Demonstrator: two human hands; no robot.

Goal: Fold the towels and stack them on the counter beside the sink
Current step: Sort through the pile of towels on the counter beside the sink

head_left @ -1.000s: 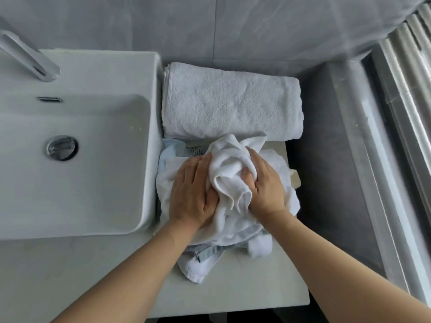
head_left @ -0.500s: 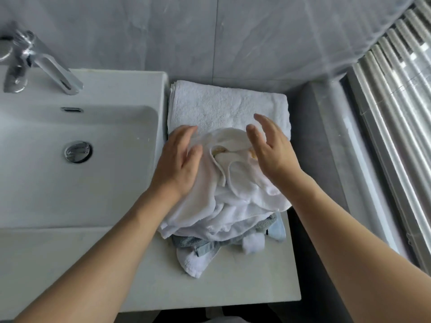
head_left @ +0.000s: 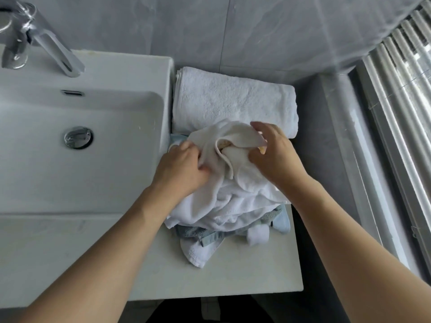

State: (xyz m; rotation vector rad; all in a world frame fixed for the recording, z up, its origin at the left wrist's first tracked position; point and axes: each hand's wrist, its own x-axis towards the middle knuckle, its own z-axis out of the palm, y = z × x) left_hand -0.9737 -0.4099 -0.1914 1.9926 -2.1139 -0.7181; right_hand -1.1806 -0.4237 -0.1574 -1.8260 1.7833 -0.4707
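White folded towel (head_left: 233,101) done at desk (head_left: 245,276) back edge | crumpled pile (head_left: 233,201) left | left hand (head_left: 182,169), right hand (head_left: 277,157): fingers grasping top white towel (head_left: 235,141)

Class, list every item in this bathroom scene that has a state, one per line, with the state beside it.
Folded white towel: folded flat, on the counter against the wall.
Crumpled white towel: unfolded, bunched on top of the pile.
Grey-blue towel: crumpled beneath the white one.
Left hand: gripping the crumpled white towel.
Right hand: pinching an edge of the same towel.
Faucet: no water visible.
Sink: no pooled water visible.
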